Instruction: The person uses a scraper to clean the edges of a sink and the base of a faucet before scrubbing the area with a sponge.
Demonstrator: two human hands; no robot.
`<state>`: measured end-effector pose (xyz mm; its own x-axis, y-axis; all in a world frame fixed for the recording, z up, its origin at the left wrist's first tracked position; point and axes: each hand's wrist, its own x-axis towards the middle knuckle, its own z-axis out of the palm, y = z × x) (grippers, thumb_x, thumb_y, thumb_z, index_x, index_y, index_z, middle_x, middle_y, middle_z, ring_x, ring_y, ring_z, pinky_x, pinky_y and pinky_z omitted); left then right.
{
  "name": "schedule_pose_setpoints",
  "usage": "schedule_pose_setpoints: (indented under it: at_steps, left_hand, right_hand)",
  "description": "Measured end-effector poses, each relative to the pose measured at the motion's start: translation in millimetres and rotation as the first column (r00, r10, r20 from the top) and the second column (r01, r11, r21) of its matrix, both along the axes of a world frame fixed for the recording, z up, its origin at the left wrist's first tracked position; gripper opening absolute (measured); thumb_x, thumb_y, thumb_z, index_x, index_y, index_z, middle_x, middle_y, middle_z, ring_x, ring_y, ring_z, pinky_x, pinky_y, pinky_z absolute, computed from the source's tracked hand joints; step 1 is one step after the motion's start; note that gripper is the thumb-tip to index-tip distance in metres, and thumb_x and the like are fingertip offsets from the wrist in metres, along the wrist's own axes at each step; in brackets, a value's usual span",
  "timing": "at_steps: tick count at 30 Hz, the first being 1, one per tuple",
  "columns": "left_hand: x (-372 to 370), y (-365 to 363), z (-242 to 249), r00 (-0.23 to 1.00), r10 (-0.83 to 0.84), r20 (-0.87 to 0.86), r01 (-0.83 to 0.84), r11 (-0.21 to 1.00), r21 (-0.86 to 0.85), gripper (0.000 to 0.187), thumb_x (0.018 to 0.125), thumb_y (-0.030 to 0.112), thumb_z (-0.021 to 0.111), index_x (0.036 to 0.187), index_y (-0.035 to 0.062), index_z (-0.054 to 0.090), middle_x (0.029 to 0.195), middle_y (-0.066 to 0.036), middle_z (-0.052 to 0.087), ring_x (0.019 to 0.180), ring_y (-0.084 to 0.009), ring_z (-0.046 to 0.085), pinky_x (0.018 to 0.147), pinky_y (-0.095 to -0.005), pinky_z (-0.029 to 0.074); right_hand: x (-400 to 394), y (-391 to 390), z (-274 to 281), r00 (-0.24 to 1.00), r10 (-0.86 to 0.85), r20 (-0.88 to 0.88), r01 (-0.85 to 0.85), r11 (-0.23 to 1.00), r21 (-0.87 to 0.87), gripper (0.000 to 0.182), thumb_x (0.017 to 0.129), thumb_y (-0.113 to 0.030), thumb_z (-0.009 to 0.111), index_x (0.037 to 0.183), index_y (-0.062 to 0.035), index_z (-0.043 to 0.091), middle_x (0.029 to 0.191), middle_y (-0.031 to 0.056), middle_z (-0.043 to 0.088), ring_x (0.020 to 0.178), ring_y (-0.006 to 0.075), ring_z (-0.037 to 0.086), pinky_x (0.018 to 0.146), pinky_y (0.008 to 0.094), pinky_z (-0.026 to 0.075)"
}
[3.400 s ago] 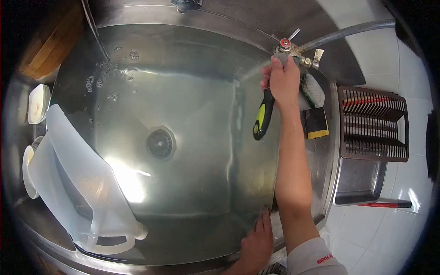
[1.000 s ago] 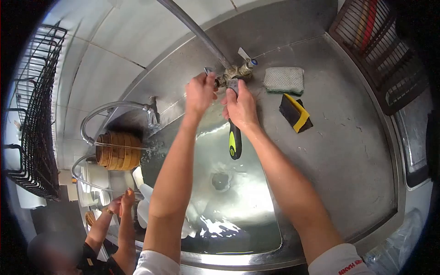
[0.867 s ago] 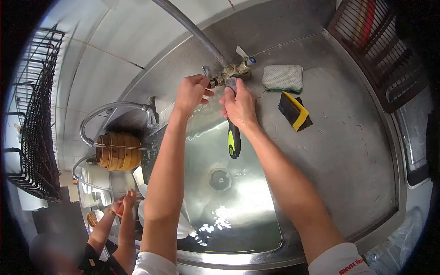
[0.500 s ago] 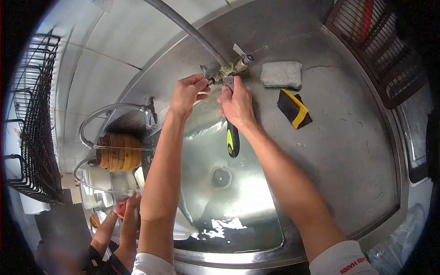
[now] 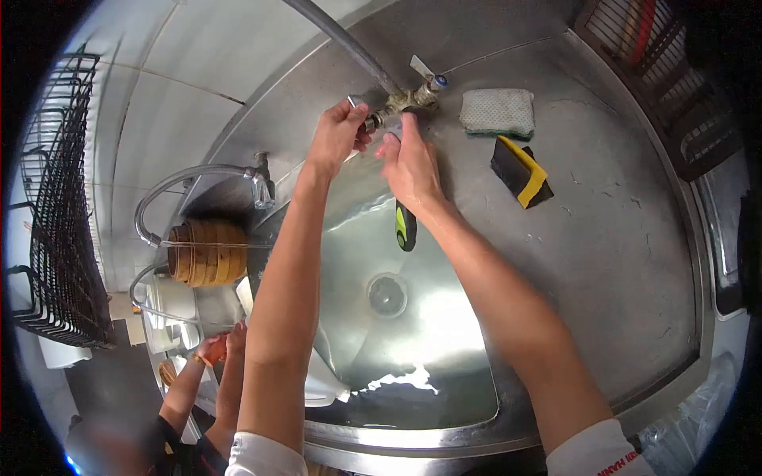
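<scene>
My left hand is closed on the lever at the left end of the brass tap. Just beside it, my right hand grips a tool with a black and lime-green handle, its index finger stretched along it towards the tap. The handle hangs below my palm, over the sink; the tool's working end is hidden by my fingers and the tap. Below both forearms lies the steel sink holding water, its round drain in the middle.
On the right counter are a white-and-green sponge and a black-and-yellow pad. A brown crate stands back right. Left are stacked bamboo steamers, a curved faucet and a black wire rack. Another person's hands work lower left.
The view has shifted slightly, moving the tap up and right in the picture. My left fingers have closed onto the tap lever. My right hand still grips the tool.
</scene>
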<state>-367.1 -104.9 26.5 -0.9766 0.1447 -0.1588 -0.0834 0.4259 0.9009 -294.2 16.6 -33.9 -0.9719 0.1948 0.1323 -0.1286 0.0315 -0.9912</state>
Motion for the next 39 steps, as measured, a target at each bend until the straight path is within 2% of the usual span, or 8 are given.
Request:
schedule_pose_setpoints:
  at_steps: [6, 18, 24, 27, 30, 33, 36, 39]
  left_hand:
    - [3, 5, 7, 1.0, -0.004, 0.025, 0.004, 1.0, -0.012, 0.025, 0.099, 0.026, 0.056, 0.095, 0.001, 0.059, 0.075, -0.006, 0.062, 0.06, -0.0126, 0.057, 0.057, -0.0264, 0.049]
    - [4, 10, 24, 1.0, -0.013, -0.025, 0.006, 0.963, -0.268, 0.032, 0.096, 0.028, 0.059, 0.077, 0.0017, 0.06, 0.062, -0.002, 0.053, 0.052, -0.0103, 0.042, 0.048, -0.0278, 0.035]
    - [4, 10, 17, 0.999, 0.007, -0.048, -0.018, 0.976, -0.217, 0.032, 0.096, 0.027, 0.059, 0.078, 0.0008, 0.06, 0.063, -0.002, 0.054, 0.053, -0.0096, 0.043, 0.047, -0.0268, 0.034]
    - [2, 10, 14, 0.999, 0.019, -0.048, -0.029, 0.976, -0.214, 0.031, 0.096, 0.027, 0.059, 0.08, 0.0005, 0.061, 0.064, -0.002, 0.054, 0.053, -0.0099, 0.045, 0.048, -0.027, 0.035]
    - [4, 12, 13, 0.998, 0.053, -0.04, -0.059, 0.985, -0.161, 0.029, 0.096, 0.026, 0.058, 0.082, 0.0006, 0.062, 0.064, -0.003, 0.054, 0.054, -0.0104, 0.045, 0.048, -0.0277, 0.035]
    - [4, 10, 13, 0.998, 0.034, -0.052, -0.045, 0.973, -0.226, 0.028, 0.097, 0.025, 0.058, 0.084, 0.0007, 0.062, 0.065, -0.003, 0.054, 0.054, -0.0109, 0.046, 0.05, -0.028, 0.037]
    - [3, 11, 12, 0.998, 0.061, -0.028, -0.065, 0.985, -0.161, 0.027, 0.097, 0.024, 0.058, 0.086, 0.0006, 0.062, 0.065, -0.002, 0.054, 0.055, -0.0115, 0.047, 0.051, -0.028, 0.038]
    - [4, 7, 10, 0.998, 0.058, -0.039, -0.063, 0.988, -0.144, 0.026, 0.097, 0.024, 0.058, 0.086, 0.0013, 0.062, 0.066, -0.002, 0.055, 0.055, -0.0114, 0.049, 0.051, -0.0272, 0.039]
  right_hand:
    - [-19, -12, 5, 0.985, -0.085, -0.147, 0.086, 0.996, 0.001, 0.03, 0.093, -0.009, 0.053, 0.119, -0.0017, 0.04, 0.081, 0.0257, 0.066, 0.081, 0.0479, 0.063, 0.07, 0.0561, 0.046]
    - [-17, -27, -3, 0.988, -0.07, -0.134, 0.069, 0.998, -0.013, 0.03, 0.094, -0.009, 0.048, 0.119, 0.0014, 0.036, 0.075, 0.03, 0.062, 0.077, 0.0508, 0.061, 0.067, 0.0565, 0.045]
    - [-18, -23, 3, 0.997, -0.047, -0.054, 0.043, 0.997, -0.071, 0.024, 0.095, -0.011, 0.046, 0.114, 0.0024, 0.039, 0.089, 0.0248, 0.067, 0.085, 0.0497, 0.062, 0.076, 0.0554, 0.045]
    - [-20, -23, 2, 0.989, -0.052, -0.142, 0.055, 0.998, 0.014, 0.021, 0.094, -0.01, 0.049, 0.106, 0.0019, 0.036, 0.075, 0.0288, 0.063, 0.078, 0.0506, 0.061, 0.068, 0.0572, 0.044]
    - [-23, -23, 4, 0.991, -0.066, -0.116, 0.058, 0.996, -0.071, 0.021, 0.094, -0.01, 0.049, 0.106, 0.0019, 0.036, 0.077, 0.0291, 0.064, 0.079, 0.0506, 0.061, 0.069, 0.0572, 0.044]
    - [-17, -23, 4, 0.986, -0.048, -0.157, 0.055, 0.998, 0.04, 0.02, 0.094, -0.01, 0.049, 0.105, 0.0019, 0.036, 0.077, 0.0293, 0.064, 0.079, 0.0508, 0.061, 0.069, 0.0573, 0.045]
    - [-20, -21, 6, 0.99, -0.068, -0.124, 0.056, 0.993, -0.103, 0.021, 0.093, -0.009, 0.049, 0.105, 0.0024, 0.036, 0.077, 0.0299, 0.064, 0.079, 0.0518, 0.061, 0.07, 0.0579, 0.045]
    - [-17, -29, 1, 0.982, 0.005, -0.191, -0.01, 1.0, -0.022, 0.021, 0.093, -0.008, 0.049, 0.105, 0.0031, 0.036, 0.076, 0.0298, 0.064, 0.079, 0.052, 0.061, 0.07, 0.0583, 0.044]
